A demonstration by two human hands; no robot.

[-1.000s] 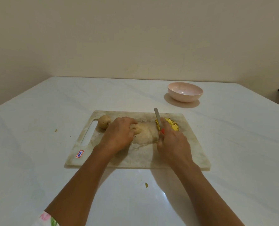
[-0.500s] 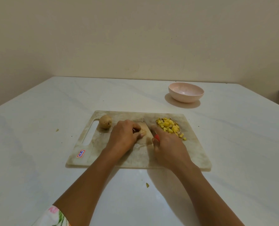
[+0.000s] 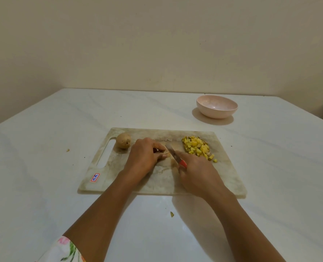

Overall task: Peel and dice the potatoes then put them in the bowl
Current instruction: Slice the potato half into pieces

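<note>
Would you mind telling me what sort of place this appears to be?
Probably a home kitchen table: a marbled rectangular cutting board, diced yellow potato pieces, a round pink bowl on white marble-look tabletop.

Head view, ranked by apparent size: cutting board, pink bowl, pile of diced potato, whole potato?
1. cutting board
2. pink bowl, barely ahead of the next; it sits farther from the camera, so this is unsure
3. pile of diced potato
4. whole potato
</note>
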